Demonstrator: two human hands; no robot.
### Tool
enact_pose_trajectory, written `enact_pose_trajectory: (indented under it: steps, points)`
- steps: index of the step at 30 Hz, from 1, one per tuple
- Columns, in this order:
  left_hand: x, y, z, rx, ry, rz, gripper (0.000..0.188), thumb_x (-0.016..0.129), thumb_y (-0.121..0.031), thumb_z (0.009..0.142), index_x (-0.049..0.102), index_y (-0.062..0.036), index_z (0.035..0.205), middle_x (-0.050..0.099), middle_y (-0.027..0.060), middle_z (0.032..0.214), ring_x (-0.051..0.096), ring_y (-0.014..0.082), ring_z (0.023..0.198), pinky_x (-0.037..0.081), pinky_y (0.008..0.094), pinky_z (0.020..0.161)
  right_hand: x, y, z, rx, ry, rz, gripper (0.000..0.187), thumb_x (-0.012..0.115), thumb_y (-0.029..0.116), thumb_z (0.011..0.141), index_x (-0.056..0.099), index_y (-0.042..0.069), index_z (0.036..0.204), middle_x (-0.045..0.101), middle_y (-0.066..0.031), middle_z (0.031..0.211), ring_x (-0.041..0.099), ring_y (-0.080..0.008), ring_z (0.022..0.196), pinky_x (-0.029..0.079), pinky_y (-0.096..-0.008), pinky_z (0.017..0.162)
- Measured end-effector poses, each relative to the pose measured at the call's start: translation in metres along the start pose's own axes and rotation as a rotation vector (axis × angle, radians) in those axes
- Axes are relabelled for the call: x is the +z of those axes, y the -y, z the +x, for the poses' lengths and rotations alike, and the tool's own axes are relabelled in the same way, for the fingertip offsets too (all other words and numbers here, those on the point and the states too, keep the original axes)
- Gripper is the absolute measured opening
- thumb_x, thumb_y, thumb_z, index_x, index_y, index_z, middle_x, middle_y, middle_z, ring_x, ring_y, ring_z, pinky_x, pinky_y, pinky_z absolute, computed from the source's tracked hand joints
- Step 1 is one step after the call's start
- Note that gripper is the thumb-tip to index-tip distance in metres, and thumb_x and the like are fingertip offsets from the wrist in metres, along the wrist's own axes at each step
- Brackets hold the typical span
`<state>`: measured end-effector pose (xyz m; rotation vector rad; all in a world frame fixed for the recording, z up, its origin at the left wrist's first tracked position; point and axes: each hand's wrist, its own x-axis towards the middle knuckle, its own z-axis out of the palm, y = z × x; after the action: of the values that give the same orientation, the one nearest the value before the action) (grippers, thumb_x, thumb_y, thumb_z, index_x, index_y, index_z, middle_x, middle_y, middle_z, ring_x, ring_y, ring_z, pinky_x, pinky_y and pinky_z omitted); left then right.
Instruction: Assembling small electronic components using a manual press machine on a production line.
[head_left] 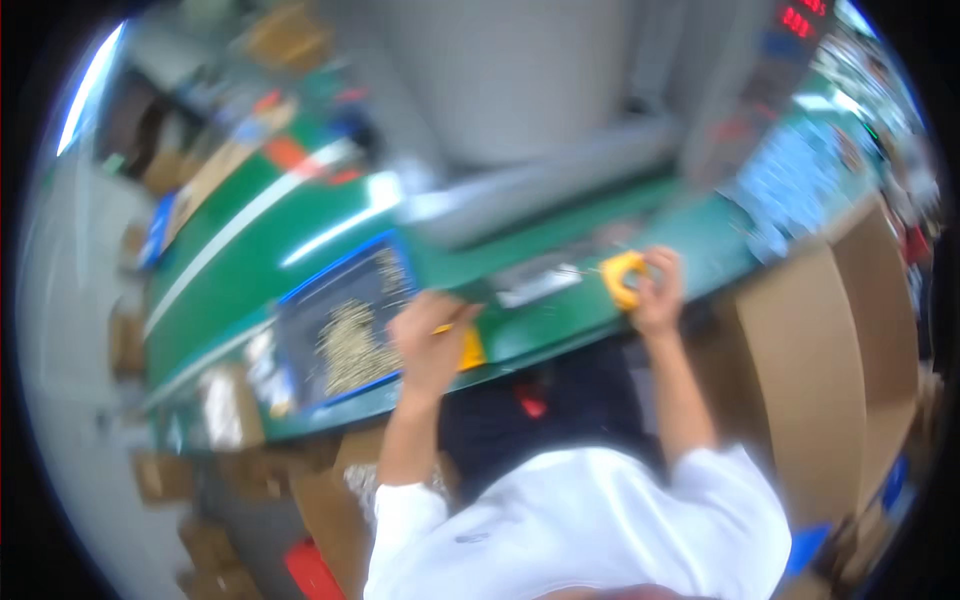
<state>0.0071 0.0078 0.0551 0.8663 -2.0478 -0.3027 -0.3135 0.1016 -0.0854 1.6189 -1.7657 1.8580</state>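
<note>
Motion blurs the picture. My right hand (658, 292) is closed on a yellow plastic-looking part (620, 280) with a gap in its middle, over the front of the green table. My left hand (428, 335) is closed beside the right edge of a blue-rimmed tray (300, 318). A second yellow part (472, 350) shows at its fingers, and a bit of yellow shows between them; most of it is hidden. Many small pale brass-coloured pieces (352, 350) lie heaped in the tray. Between my hands, a flat silvery piece (540, 285) lies on the table.
A big grey machine (530, 90) with a red lit display (800, 18) stands at the table's back. Light-blue bags (790, 180) lie at the right. An open cardboard box (805, 370) stands right of me, near the table's edge. The green table (235, 245) extends left.
</note>
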Motion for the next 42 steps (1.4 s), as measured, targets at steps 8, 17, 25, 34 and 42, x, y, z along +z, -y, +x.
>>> enact_pose_trajectory:
  steps: [8, 17, 25, 34, 42]
  points:
    - [-0.01, -0.028, 0.033, 0.102, 0.03, -0.239, 0.016, 0.081, 0.001, 0.08, 0.074, 0.0002, 0.094, 0.074, 0.0135, 0.092, 0.072, 0.0317, 0.083, 0.058, 0.0384, 0.072, -0.01, 0.004, -0.007, -0.035, 0.0, 0.053, 0.028, 0.059, 0.009, 0.09, 0.062, -0.003, 0.115, 0.06, -0.0199, 0.116, 0.059, -0.0341, 0.108, 0.047, -0.0425, 0.099]
    - [0.006, -0.004, 0.042, 0.088, 0.115, -0.233, 0.019, 0.083, 0.0, 0.077, 0.075, 0.0002, 0.094, 0.073, 0.0144, 0.093, 0.071, 0.0324, 0.082, 0.057, 0.039, 0.071, -0.001, 0.013, 0.004, 0.006, -0.034, 0.05, 0.022, 0.058, 0.005, 0.088, 0.062, -0.003, 0.108, 0.061, -0.0182, 0.113, 0.06, -0.0313, 0.105, 0.047, -0.0402, 0.099]
    - [0.022, -0.014, 0.053, -0.218, 0.125, -0.518, 0.027, 0.085, -0.003, 0.08, 0.077, -0.001, 0.107, 0.077, 0.0111, 0.105, 0.073, 0.0223, 0.09, 0.057, 0.0355, 0.078, -0.006, 0.011, 0.009, -0.024, -0.065, 0.023, 0.021, 0.063, 0.003, 0.085, 0.064, -0.001, 0.105, 0.064, -0.0192, 0.106, 0.063, -0.0349, 0.097, 0.052, -0.0412, 0.089]
    - [0.033, -0.011, 0.087, -0.176, 0.509, -0.184, 0.045, 0.088, -0.014, 0.083, 0.071, 0.0004, 0.123, 0.075, 0.0147, 0.119, 0.07, 0.0235, 0.109, 0.055, 0.0363, 0.094, -0.012, 0.017, 0.009, -0.049, -0.062, -0.001, 0.021, 0.066, 0.002, 0.081, 0.064, 0.0, 0.102, 0.065, -0.0195, 0.105, 0.063, -0.0368, 0.097, 0.052, -0.0429, 0.088]
    - [0.04, -0.015, 0.093, -0.208, 0.581, -0.169, 0.042, 0.087, -0.02, 0.083, 0.071, -0.0035, 0.119, 0.074, 0.0115, 0.114, 0.067, 0.023, 0.102, 0.054, 0.0352, 0.092, -0.012, 0.023, 0.008, -0.062, -0.083, -0.008, 0.018, 0.064, 0.005, 0.083, 0.063, 0.0, 0.1, 0.065, -0.0182, 0.102, 0.063, -0.0345, 0.095, 0.052, -0.0413, 0.087]
